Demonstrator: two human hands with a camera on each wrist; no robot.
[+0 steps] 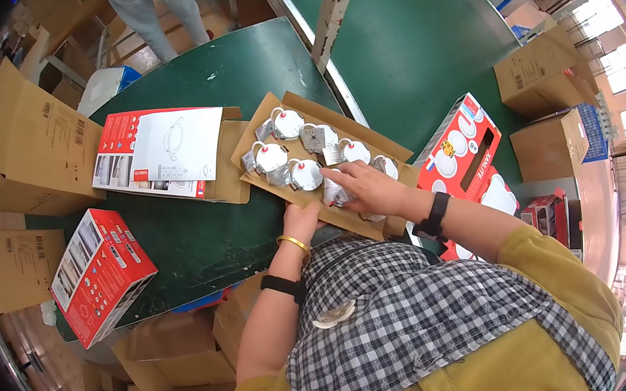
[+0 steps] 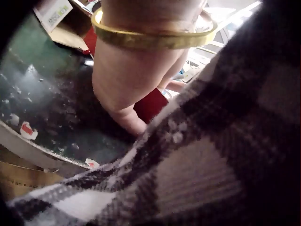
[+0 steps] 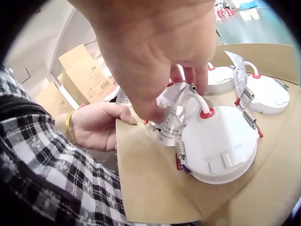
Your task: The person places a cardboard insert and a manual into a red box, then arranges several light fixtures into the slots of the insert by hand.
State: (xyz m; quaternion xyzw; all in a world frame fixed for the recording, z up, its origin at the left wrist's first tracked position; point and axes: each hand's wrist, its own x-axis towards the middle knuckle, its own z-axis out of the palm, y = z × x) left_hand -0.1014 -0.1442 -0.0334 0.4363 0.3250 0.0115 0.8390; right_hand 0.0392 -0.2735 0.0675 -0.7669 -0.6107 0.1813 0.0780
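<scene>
Round white downlights [image 1: 289,124] with spring clips, red grommets and silver-labelled parts lie in several spots inside a shallow cardboard tray [image 1: 380,141]. My left hand [image 1: 304,221] grips the near edge of this tray, the thumb over its rim in the right wrist view. Over the tray's near side is my right hand [image 1: 370,187]. Its thumb and fingers pinch the crinkled silver-labelled part [image 3: 174,125] wired to one white downlight [image 3: 221,141]. The fingertips behind that part are partly hidden. In the left wrist view, the checked apron [image 2: 202,165] covers much of the left hand [image 2: 136,75].
A red-and-white box with a printed sheet [image 1: 176,145] lies left of the tray on the green table [image 1: 204,254]. Another red box [image 1: 102,273] stands near the table's edge. More red packaging [image 1: 462,147] is on the right. Brown cartons [image 1: 37,142] stand at left. A person's legs [image 1: 157,16] show beyond.
</scene>
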